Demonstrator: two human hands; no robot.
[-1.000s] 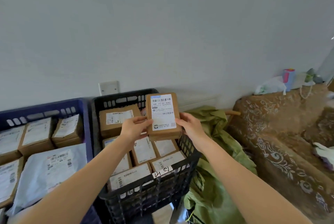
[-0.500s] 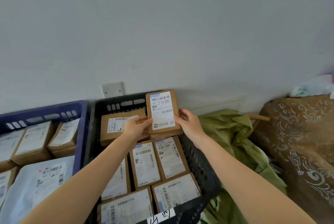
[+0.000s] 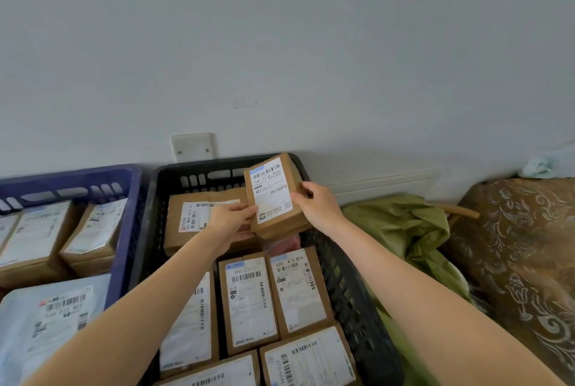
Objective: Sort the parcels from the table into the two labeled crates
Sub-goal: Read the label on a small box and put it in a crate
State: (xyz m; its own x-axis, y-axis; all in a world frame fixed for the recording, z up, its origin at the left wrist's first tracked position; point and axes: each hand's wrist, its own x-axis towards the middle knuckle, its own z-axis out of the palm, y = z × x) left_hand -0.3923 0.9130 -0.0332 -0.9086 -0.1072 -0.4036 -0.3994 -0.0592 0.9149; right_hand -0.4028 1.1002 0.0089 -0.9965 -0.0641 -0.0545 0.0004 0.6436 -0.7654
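Observation:
I hold a small brown cardboard parcel [image 3: 273,194] with a white shipping label over the far right corner of the black crate [image 3: 348,286]. My left hand [image 3: 231,219] grips its near left corner and my right hand [image 3: 317,203] grips its right edge. The parcel tilts slightly, label up. Beneath it the black crate holds several labelled brown boxes, one large box [image 3: 199,214] at the back. To the left stands the blue crate [image 3: 121,230], holding brown boxes and a grey mailer bag [image 3: 46,320].
A pale wall with a white switch plate [image 3: 191,147] rises right behind the crates. A crumpled green bag [image 3: 404,230] lies right of the black crate, and a brown patterned sofa [image 3: 522,248] stands at the far right.
The view has shifted closer and lower over the black crate. Both hands have carried the parcel toward the crate's far right corner, and it has tilted a little.

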